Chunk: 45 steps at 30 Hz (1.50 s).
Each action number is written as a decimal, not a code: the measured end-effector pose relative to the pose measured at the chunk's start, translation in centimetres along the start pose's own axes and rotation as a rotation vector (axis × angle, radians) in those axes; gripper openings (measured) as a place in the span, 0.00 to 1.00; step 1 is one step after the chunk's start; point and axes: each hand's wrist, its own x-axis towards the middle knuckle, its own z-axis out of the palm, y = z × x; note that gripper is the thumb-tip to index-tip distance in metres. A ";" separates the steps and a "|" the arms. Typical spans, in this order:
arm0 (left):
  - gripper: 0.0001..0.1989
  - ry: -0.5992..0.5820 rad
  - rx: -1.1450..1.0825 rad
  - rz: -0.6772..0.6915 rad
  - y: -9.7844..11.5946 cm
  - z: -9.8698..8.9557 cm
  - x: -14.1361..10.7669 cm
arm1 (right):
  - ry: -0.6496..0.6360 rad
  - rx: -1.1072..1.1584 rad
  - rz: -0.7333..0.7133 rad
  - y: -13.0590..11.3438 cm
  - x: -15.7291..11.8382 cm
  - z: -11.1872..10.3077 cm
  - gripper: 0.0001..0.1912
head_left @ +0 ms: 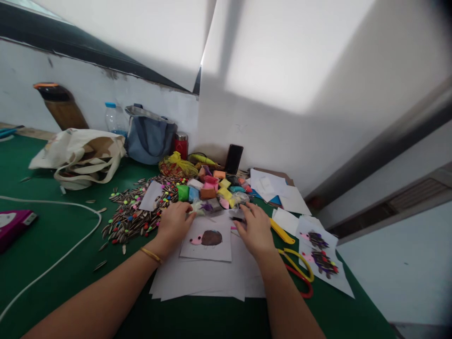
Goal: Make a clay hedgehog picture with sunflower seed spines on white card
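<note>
A small white paper card (226, 252) lies in front of me on larger white sheets (197, 285). On it is a hedgehog shape with a brown clay body (212, 238) and a pink clay face (195, 240). My left hand (175, 221) is at the card's upper left corner, thumb and fingers a little apart, close to a clear plastic wrapper (198, 207). Over the sheets to the right, my right hand (256, 228) has its fingers spread near the clay packets (208, 193). A dark pen-like tip (237, 219) shows beside its fingers.
Striped sunflower seeds and coloured beads (132, 219) are heaped at left. Scissors (296, 266), a yellow cutter (282, 231) and finished hedgehog cards (321, 261) lie at right. Bags (150, 136), a red flask (181, 145) and a phone (233, 159) stand behind. A white cable (70, 249) crosses the left.
</note>
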 end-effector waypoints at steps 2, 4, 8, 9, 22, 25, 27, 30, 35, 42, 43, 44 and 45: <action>0.09 -0.005 -0.040 -0.008 0.0 0.2 0.1 | 0.010 0.054 -0.070 -1.3 0.1 0.2 0.24; 0.09 0.013 -0.120 0.011 -0.1 0.4 0.1 | -0.003 0.112 -0.124 -2.4 0.3 0.4 0.25; 0.09 0.050 -0.449 0.115 0.6 0.1 -0.4 | -0.012 0.268 -0.159 -3.8 0.3 0.7 0.32; 0.09 0.031 -0.538 0.127 1.0 -0.1 -0.7 | -0.013 0.325 -0.164 -4.0 0.3 0.8 0.34; 0.14 -0.332 -1.235 -0.195 3.2 -1.5 -3.0 | -0.108 0.748 -0.158 -3.5 -0.7 1.2 0.17; 0.18 -0.373 -1.267 -0.214 3.3 -1.6 -3.0 | -0.104 0.728 -0.154 -3.7 -0.8 1.1 0.13; 0.17 -0.359 -1.237 -0.208 3.5 -1.9 -3.0 | -0.109 0.708 -0.169 -3.9 -0.8 0.9 0.11; 0.14 -0.311 -1.210 -0.221 3.6 -2.2 -2.9 | -0.131 0.663 -0.214 -4.3 -0.8 0.5 0.11; 0.12 -0.336 -1.238 -0.287 3.4 -1.8 -2.6 | -0.121 0.706 -0.208 -4.6 -1.0 0.9 0.14; 0.08 -0.104 -0.967 -0.138 3.4 -1.3 -2.5 | -0.022 0.849 -0.028 -4.6 -1.4 2.3 0.16; 0.08 -0.115 -0.973 -0.152 3.6 -1.3 -2.6 | -0.006 0.855 -0.033 -4.7 -1.3 2.4 0.15; 0.08 -0.138 -0.996 -0.184 3.8 -1.3 -2.8 | 0.015 0.858 -0.035 -4.7 -1.2 2.4 0.15; 0.09 -0.165 -1.028 -0.221 4.0 -1.2 -2.9 | 0.041 0.861 -0.035 -4.8 -1.1 2.3 0.15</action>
